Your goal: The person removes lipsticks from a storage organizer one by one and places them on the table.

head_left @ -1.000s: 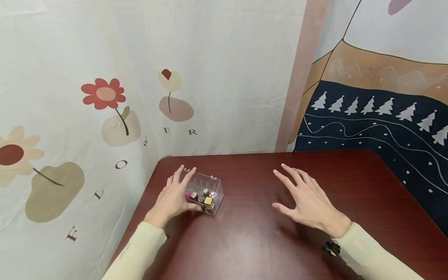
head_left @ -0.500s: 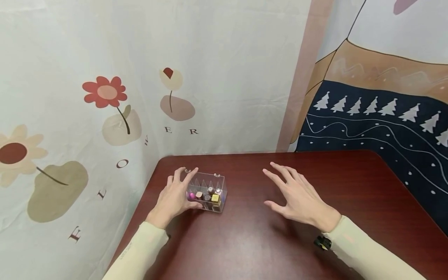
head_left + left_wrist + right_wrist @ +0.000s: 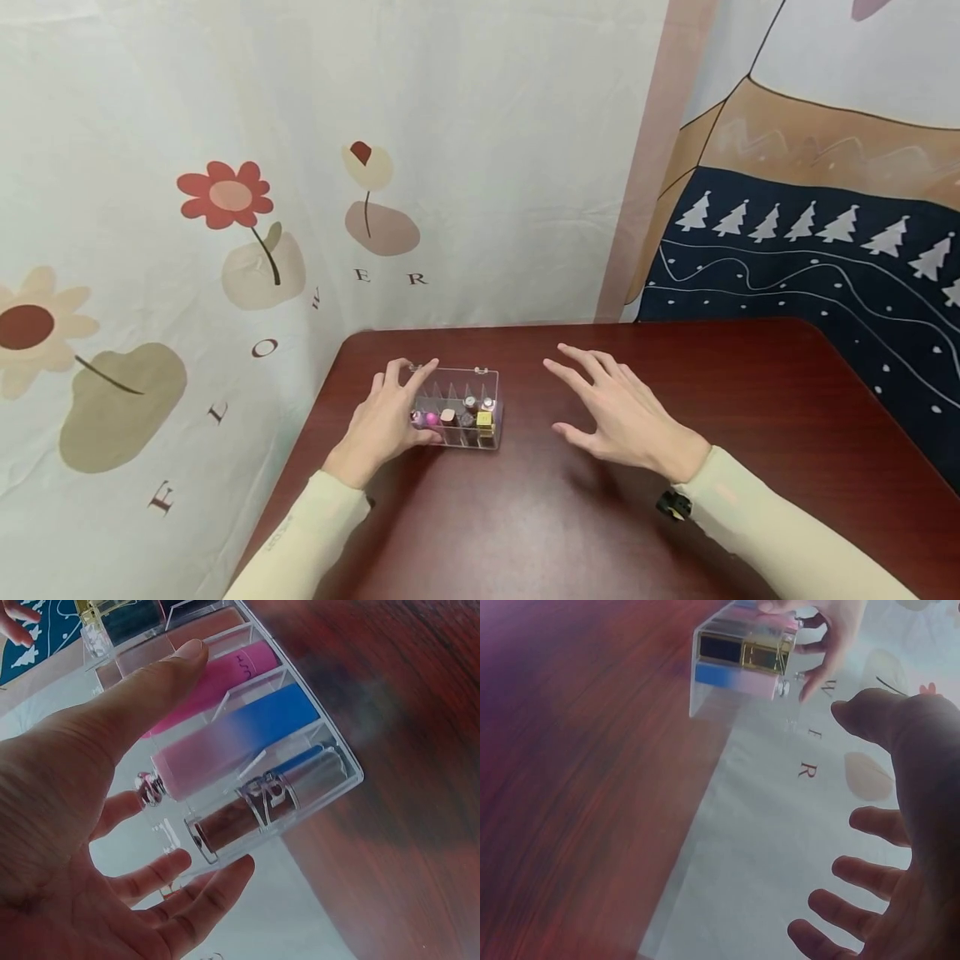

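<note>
A clear plastic lipstick organizer (image 3: 457,380) stands on the left part of the table, its lid hinges at the back top edge. My left hand (image 3: 375,427) grips its left end, thumb across the front and fingers behind. In the left wrist view the thumb overlaps a magenta lipstick tube (image 3: 238,669). Beside that sit a pink-and-blue tube (image 3: 240,739) and a clear tube with a brown lower half (image 3: 247,814). A gold-capped lipstick (image 3: 485,422) occupies the right end. My right hand (image 3: 637,417) hovers right of the organizer, fingers spread, holding nothing.
The dark red wooden table (image 3: 510,533) has rounded far corners. Behind it hangs a pale flower-print cloth (image 3: 510,167), with a navy tree-print cloth (image 3: 795,267) at the right. A dark strapped device (image 3: 673,505) sits at the right wrist.
The organizer has shifted right and turned so its long side squarely faces the near edge, my left hand moving with it. My right hand has come left, nearer to it.
</note>
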`<state>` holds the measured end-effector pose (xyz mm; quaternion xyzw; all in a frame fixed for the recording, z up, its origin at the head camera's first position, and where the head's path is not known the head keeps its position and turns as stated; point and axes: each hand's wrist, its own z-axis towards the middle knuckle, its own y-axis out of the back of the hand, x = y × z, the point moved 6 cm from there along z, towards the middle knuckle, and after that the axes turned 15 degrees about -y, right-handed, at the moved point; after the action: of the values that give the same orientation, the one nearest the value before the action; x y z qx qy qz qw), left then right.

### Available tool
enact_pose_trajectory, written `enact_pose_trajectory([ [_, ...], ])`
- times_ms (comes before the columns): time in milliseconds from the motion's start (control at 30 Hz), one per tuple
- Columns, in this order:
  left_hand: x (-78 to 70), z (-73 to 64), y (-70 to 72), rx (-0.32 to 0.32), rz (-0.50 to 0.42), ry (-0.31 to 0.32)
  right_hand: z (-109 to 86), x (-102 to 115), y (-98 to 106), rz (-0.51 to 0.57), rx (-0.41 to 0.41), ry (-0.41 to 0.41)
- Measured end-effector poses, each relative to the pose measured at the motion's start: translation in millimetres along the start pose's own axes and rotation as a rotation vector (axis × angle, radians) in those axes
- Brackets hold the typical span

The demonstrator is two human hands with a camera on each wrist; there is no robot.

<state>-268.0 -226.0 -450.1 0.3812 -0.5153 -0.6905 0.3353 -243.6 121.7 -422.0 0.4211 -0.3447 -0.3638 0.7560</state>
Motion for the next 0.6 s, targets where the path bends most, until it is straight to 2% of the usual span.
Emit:
enact_pose_trajectory([
  [600,-32.0,13.1,-9.2,0.034,-0.012,-0.031,15.6,22,-29,0.015,0.126,0.012],
])
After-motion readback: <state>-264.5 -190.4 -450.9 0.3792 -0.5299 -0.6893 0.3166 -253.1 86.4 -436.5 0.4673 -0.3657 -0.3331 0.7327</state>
